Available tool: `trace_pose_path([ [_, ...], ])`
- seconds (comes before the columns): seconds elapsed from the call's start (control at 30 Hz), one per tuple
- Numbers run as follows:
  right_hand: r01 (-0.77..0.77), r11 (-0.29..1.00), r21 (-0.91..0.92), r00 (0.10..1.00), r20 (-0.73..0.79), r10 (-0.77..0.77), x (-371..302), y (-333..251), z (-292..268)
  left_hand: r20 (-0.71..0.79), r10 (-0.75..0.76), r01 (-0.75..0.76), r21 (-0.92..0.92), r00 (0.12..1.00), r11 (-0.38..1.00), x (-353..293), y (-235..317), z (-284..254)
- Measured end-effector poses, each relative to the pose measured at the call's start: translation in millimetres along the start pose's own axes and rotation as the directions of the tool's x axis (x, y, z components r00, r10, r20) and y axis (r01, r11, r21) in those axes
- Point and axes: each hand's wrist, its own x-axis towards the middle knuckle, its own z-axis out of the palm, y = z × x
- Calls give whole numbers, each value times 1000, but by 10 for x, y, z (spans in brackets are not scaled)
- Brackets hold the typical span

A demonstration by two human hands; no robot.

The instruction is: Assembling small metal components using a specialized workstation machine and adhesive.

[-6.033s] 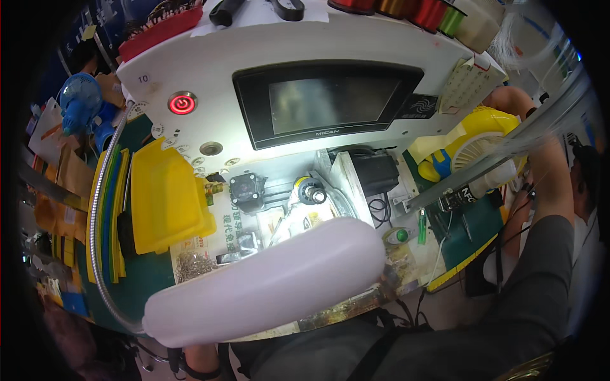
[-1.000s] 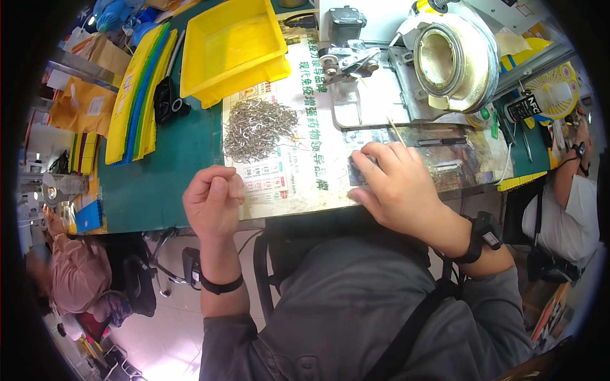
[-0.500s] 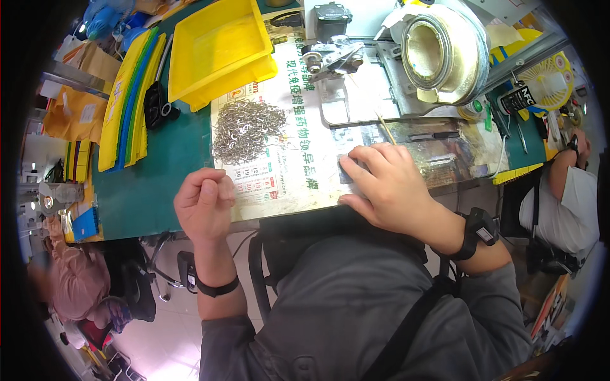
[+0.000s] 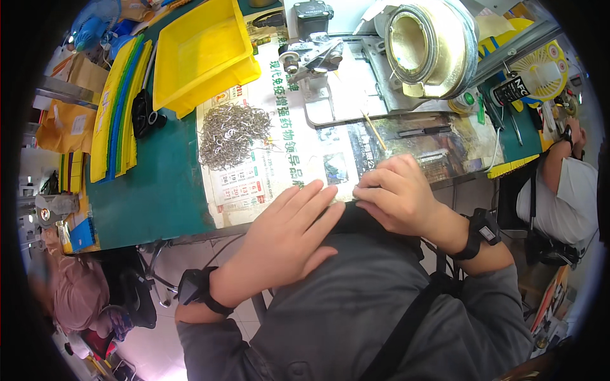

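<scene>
Swung rightward since the earlier frame, the left hand (image 4: 283, 235) in the head view is spread open, nothing visible in it, beside the right hand (image 4: 403, 198), whose fingers curl inward (whether fully closed or gripping anything, I cannot tell). Small metal pieces (image 4: 232, 134) lie heaped on printed paper (image 4: 244, 219) beyond the left hand; the step seems a bringing-together of hands, calling next for steady fingertips.

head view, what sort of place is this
Likely a workshop for small parts: a heap of thin metal pieces, a yellow tray and a green-topped bench suggest it.
</scene>
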Motion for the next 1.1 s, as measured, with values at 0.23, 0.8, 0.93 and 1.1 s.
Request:
trace_pose_path([
  [0.23, 30, 999, 25, 992, -122, -27, -155, 51, 77, 121, -184, 147, 264, 975, 953, 12, -234, 8],
  [0.8, -91, 645, 759, 922, -181, 343, 435, -112, -292, -338, -111, -2, -316, 935, 949, 338, -164, -243],
  [0.93, 12, 437, 899, 906, -195, 376, 663, -143, -144, -229, -324, -34, -859, 918, 511, 501, -79, -131],
  [1.1, 3, 631, 776, 890, -290, 353, 745, -158, -168, -238, -481, -23, -912, 844, 409, 534, -74, -134],
])
